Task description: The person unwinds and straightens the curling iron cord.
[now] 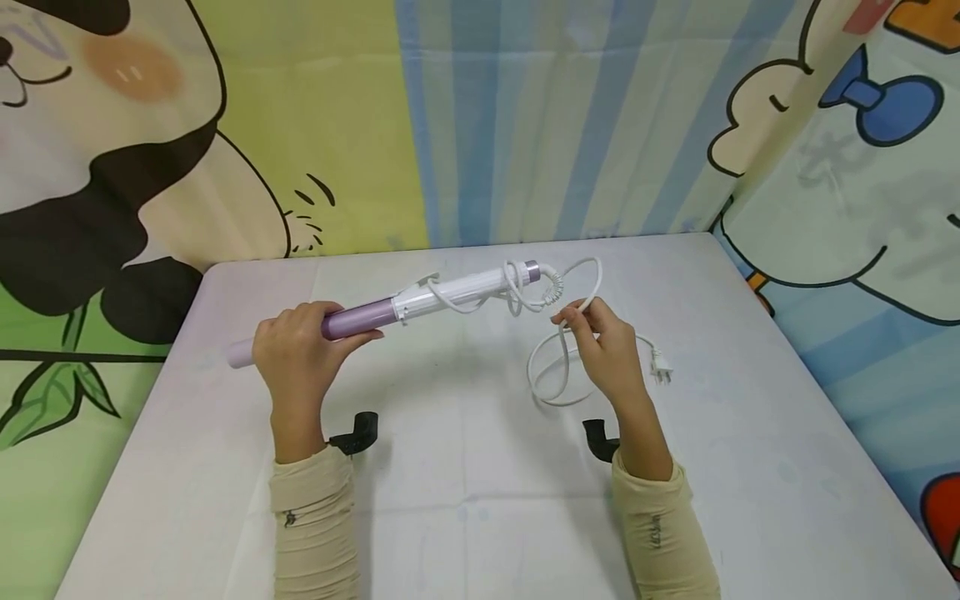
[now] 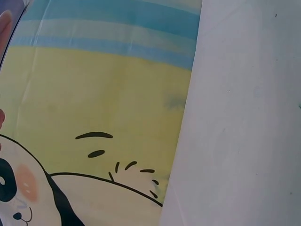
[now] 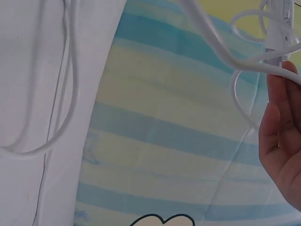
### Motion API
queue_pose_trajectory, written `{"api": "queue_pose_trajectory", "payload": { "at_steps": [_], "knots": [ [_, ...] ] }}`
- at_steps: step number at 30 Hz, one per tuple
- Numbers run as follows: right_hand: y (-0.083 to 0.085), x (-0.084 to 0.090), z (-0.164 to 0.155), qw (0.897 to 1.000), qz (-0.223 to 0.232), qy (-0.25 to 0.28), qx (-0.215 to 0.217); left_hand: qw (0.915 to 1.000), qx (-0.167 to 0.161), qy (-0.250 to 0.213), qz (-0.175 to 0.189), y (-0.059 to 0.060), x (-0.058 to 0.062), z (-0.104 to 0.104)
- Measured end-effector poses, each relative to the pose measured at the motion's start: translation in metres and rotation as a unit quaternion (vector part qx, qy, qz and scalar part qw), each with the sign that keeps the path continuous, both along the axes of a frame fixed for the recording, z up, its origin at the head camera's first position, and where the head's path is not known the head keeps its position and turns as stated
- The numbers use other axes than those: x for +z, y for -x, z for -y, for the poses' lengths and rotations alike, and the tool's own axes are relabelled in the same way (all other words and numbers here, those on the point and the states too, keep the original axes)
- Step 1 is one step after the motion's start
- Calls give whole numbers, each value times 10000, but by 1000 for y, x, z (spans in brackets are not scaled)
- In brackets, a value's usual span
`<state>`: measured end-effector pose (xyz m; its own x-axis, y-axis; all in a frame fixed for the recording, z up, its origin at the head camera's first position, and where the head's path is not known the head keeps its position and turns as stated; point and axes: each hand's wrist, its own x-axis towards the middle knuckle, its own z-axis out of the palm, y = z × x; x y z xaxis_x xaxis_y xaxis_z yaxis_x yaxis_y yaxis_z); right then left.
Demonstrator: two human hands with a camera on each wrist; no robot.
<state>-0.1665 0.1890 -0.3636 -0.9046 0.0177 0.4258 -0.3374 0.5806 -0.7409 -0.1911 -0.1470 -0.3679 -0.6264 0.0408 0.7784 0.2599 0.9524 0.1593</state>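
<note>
The left hand [image 1: 296,358] wraps its fingers round the purple barrel of the curling iron [image 1: 420,302], held just above the white surface [image 1: 465,467] with its handle pointing toward 2 o'clock. At 3 o'clock from it, the right hand [image 1: 611,350] pinches the white cord [image 1: 558,367], whose plug [image 1: 660,367] lies on the surface.

The left hand [image 1: 296,358] grips the purple barrel of a curling iron [image 1: 390,310] held above the white table [image 1: 465,500], its white handle pointing toward two o'clock. The right hand [image 1: 607,350] pinches the white cord [image 1: 558,342], which wraps loosely around the handle and drops in a loop to the table at the hand's seven o'clock. The plug [image 1: 660,367] lies at the right hand's three o'clock, just beside it.
</note>
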Motion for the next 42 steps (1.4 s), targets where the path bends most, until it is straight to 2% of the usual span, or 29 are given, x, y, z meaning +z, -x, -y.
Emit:
{"api": "queue_pose_trajectory", "payload": {
  "at_steps": [7,10,13,16,18,21,24,26,30,33,36,42],
  "knots": [
    [7,-8,-9,9992,344,216,-25,9996,139,-240,-29,0,0,5],
    [12,-13,-12,9973,672,284,59,9993,211,-310,17,-2,1,7],
    [18,-19,-15,9918,1278,28,27,9988,296,-366,101,-3,1,8],
    [22,-25,-21,9821,1816,-488,-112,9982,350,-473,103,-3,1,8],
    [23,-27,-26,9759,2009,-816,-258,9981,374,-477,75,-3,1,8],
    [22,-28,-33,9716,2064,-1061,-461,9983,379,-435,9,-3,1,8],
    [21,-25,-37,9720,1983,-1069,-664,9984,406,-398,-17,-2,0,9],
    [19,-22,-36,9760,1797,-980,-738,9984,423,-374,2,-2,0,9],
    [16,-18,-28,9907,902,-795,-639,9984,404,-404,-23,-2,1,8],
    [16,-18,-15,9968,301,-657,-328,9988,345,-327,-66,-2,0,7],
    [16,-19,-3,9983,152,-571,24,9994,254,-232,-57,-2,0,5],
    [17,-23,11,9969,250,-583,472,9998,54,-188,-95,-2,2,-3]
  ]
}}
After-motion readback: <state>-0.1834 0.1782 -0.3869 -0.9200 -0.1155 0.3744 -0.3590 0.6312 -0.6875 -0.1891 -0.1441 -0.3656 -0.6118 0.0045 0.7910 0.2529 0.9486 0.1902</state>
